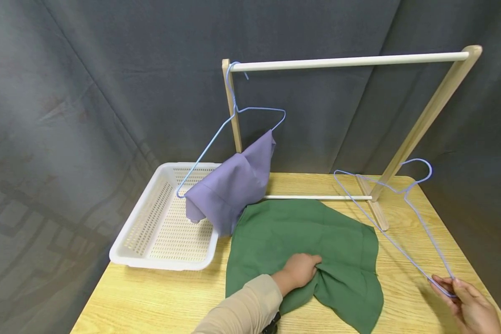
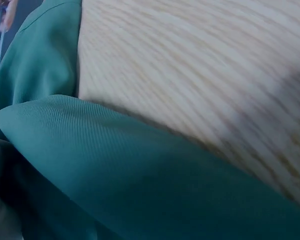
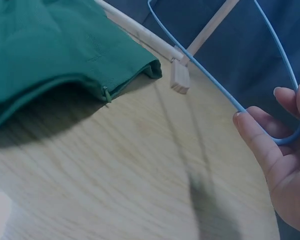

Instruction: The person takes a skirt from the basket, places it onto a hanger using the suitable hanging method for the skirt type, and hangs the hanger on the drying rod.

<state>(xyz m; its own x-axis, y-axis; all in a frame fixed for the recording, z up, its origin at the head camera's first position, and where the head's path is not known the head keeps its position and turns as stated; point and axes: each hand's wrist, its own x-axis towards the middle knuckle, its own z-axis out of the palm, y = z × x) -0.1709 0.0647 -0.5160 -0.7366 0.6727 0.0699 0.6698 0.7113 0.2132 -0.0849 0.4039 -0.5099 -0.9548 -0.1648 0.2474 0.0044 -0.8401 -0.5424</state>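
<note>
My left hand (image 1: pixel 298 270) grips a green cloth (image 1: pixel 292 227) spread on the table, and the fabric bunches into folds around the fingers. In the left wrist view a raised fold of the green cloth (image 2: pixel 115 145) covers much of the scene, with a bit of the fingers at the lower left edge. At the right, my right hand (image 1: pixel 472 301) holds one end of a blue wire hanger (image 1: pixel 431 170) between thumb and fingers, its hook pointing away. A small green zip pull (image 3: pixel 106 94) shows at the cloth's edge in the right wrist view.
A wooden rack with a white rail (image 1: pixel 350 61) stands behind the cloth. From its left end hangs another blue hanger (image 1: pixel 210 144) with a purple cloth (image 1: pixel 238 185) draped on it. That cloth overlaps a white plastic basket (image 1: pixel 123 232) at the left.
</note>
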